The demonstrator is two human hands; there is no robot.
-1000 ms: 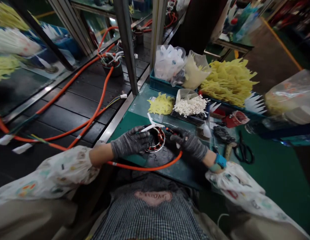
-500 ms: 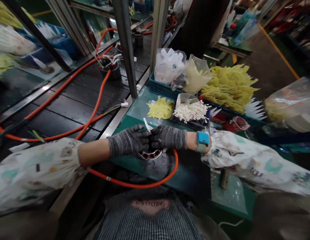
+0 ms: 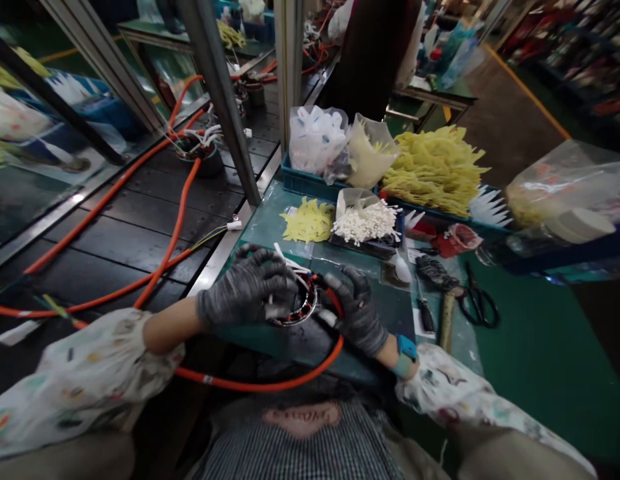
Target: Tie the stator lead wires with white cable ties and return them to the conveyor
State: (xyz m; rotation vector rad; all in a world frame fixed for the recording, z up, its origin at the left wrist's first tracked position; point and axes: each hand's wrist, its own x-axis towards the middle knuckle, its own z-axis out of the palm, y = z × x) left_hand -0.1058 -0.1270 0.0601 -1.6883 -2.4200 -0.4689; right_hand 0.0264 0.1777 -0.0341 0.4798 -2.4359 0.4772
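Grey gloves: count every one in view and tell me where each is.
2: one grey glove on the left hand, by the wire-wound ring; another on the right hand, beside the orange cable. More may be hidden in the blurred background.

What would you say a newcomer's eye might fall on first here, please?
Most likely the bright orange cable, sweeping in a curve between the person's checked apron and the wired ring. The yellow pieces heaped along the far side of the green table would probably come next, then the gray-gloved left hand and right hand on either side of the ring.
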